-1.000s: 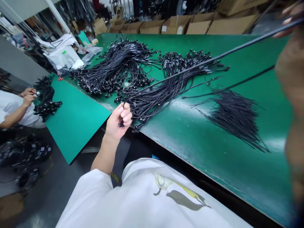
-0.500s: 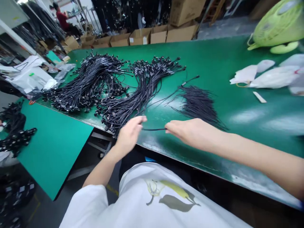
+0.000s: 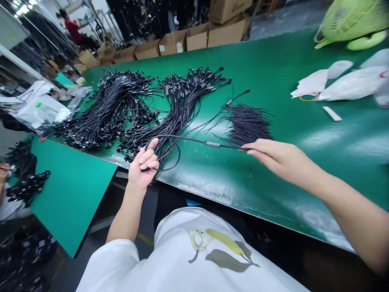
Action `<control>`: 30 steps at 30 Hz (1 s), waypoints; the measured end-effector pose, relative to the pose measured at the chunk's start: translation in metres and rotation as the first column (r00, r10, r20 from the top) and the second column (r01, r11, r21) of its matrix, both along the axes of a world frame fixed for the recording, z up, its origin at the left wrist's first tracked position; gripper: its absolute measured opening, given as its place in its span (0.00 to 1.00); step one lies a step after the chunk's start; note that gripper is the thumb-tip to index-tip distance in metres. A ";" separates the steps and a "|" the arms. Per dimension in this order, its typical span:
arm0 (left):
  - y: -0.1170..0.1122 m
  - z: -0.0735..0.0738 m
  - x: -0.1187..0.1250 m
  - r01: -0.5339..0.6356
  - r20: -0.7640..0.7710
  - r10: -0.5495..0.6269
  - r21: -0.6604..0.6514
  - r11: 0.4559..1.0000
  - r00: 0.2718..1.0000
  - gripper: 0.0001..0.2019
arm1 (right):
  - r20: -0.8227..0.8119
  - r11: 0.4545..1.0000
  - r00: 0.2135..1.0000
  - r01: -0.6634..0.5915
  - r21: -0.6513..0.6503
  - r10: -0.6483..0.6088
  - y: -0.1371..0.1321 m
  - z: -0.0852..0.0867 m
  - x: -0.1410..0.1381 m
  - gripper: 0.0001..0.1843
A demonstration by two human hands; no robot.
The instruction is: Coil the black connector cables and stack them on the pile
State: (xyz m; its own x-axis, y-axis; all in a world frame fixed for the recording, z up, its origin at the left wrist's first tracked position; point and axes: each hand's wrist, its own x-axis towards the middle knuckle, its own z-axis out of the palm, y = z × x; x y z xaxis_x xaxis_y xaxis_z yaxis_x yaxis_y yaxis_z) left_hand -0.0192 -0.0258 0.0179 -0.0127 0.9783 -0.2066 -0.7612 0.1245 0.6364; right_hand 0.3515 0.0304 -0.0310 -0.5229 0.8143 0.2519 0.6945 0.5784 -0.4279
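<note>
A black cable (image 3: 191,139) with a grey sleeve (image 3: 212,144) on it stretches between my two hands. My left hand (image 3: 144,163) is closed on its looped end, with the index finger raised inside the loop. My right hand (image 3: 270,156) pinches the other end between thumb and fingers; the tip is hidden. Beside my right hand lies a pile of thin black strands (image 3: 247,123). A single cable (image 3: 228,103) with a small grey piece rests left of that pile. Behind my left hand spreads a bundle of black cables (image 3: 182,105) with connector ends.
Another large cable bundle (image 3: 106,105) lies farther left on the green table (image 3: 261,65). White cloth-like pieces (image 3: 343,87) and a lime-green fan (image 3: 355,24) are at the right. Cardboard boxes (image 3: 199,37) line the far edge. A co-worker's hand (image 3: 4,172) shows at far left.
My hands have moved apart, the right one going right and slightly up. More of the cable now shows, with its grey sleeve and a loop at my left hand.
</note>
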 end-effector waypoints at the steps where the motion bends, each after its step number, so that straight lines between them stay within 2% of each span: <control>1: 0.002 0.001 0.003 -0.032 -0.001 0.032 -0.024 0.999 0.999 0.13 | 0.025 0.999 1.000 0.017 0.047 -0.018 -0.005 -0.003 -0.004 0.20; 4: 0.009 -0.007 0.019 -0.079 -0.106 0.072 -0.064 0.995 0.992 0.14 | 0.136 0.954 0.987 0.037 0.298 -0.080 -0.024 -0.003 -0.023 0.19; 6: 0.015 -0.017 0.029 -0.070 -0.218 0.060 -0.037 0.997 0.974 0.15 | 0.213 0.895 0.975 -0.045 0.444 -0.057 -0.036 0.004 -0.034 0.16; 8: 0.019 -0.023 0.033 -0.037 -0.272 0.034 -0.005 0.999 0.962 0.14 | 0.271 0.848 0.963 -0.140 0.511 -0.004 -0.041 0.012 -0.037 0.15; 10: 0.019 -0.022 0.027 0.017 -0.206 -0.021 -0.019 1.000 0.978 0.13 | 0.271 0.828 0.960 -0.096 0.553 -0.070 -0.039 0.021 -0.029 0.15; 12: 0.015 -0.016 0.014 0.067 -0.083 -0.072 -0.061 0.996 0.994 0.13 | 0.191 0.847 0.965 0.052 0.529 -0.179 -0.031 0.028 -0.013 0.17; 14: 0.007 -0.006 0.000 0.074 -0.005 -0.075 -0.079 0.994 0.997 0.13 | 0.105 0.902 0.973 0.149 0.405 -0.208 -0.022 0.030 0.003 0.20; 16: 0.001 0.001 -0.008 0.040 0.003 -0.040 -0.042 0.998 0.999 0.14 | 0.079 0.953 0.986 0.119 0.279 -0.147 -0.017 0.028 0.010 0.22; 18: -0.002 0.003 -0.009 0.021 -0.025 -0.020 0.030 0.999 0.999 0.15 | 0.130 0.961 0.986 0.064 0.267 -0.102 -0.018 0.021 0.005 0.21; 20: -0.001 -0.001 0.000 0.047 -0.131 -0.035 0.090 0.995 0.991 0.15 | 0.182 0.960 0.983 -0.029 0.280 -0.024 -0.026 0.016 -0.010 0.19; 21: 0.000 -0.005 0.008 0.070 -0.231 -0.041 0.119 0.990 0.972 0.15 | 0.193 0.959 0.980 -0.102 0.265 0.051 -0.031 0.014 -0.021 0.19; 22: 0.001 -0.010 0.016 0.111 -0.361 -0.051 0.147 0.983 0.931 0.14 | 0.187 0.953 0.971 -0.189 0.235 0.146 -0.037 0.014 -0.032 0.19; 23: 0.001 -0.015 0.026 0.176 -0.506 -0.064 0.176 0.969 0.860 0.12 | 0.163 0.939 0.954 -0.283 0.194 0.254 -0.042 0.016 -0.043 0.18; 25: -0.002 -0.025 0.046 0.382 -0.762 -0.104 0.198 0.903 0.639 0.11 | 0.079 0.902 0.909 -0.416 0.112 0.409 -0.048 0.022 -0.063 0.18; 26: -0.004 -0.029 0.054 0.488 -0.843 -0.121 0.181 0.854 0.524 0.12 | 0.026 0.898 0.901 -0.434 0.079 0.433 -0.047 0.026 -0.070 0.19; 27: -0.007 -0.032 0.060 0.576 -0.892 -0.144 0.146 0.805 0.428 0.14 | -0.031 0.906 0.906 -0.420 0.050 0.421 -0.045 0.030 -0.076 0.19; 28: -0.010 -0.034 0.065 0.631 -0.914 -0.169 0.112 0.768 0.368 0.15 | -0.097 0.927 0.922 -0.375 0.021 0.375 -0.040 0.032 -0.080 0.18; 29: -0.012 -0.035 0.068 0.656 -0.916 -0.199 0.086 0.750 0.348 0.15 | -0.173 0.952 0.938 -0.305 -0.007 0.300 -0.035 0.033 -0.083 0.17; 30: -0.014 -0.036 0.070 0.657 -0.901 -0.232 0.075 0.750 0.368 0.16 | -0.262 0.975 0.943 -0.220 -0.033 0.204 -0.030 0.031 -0.085 0.15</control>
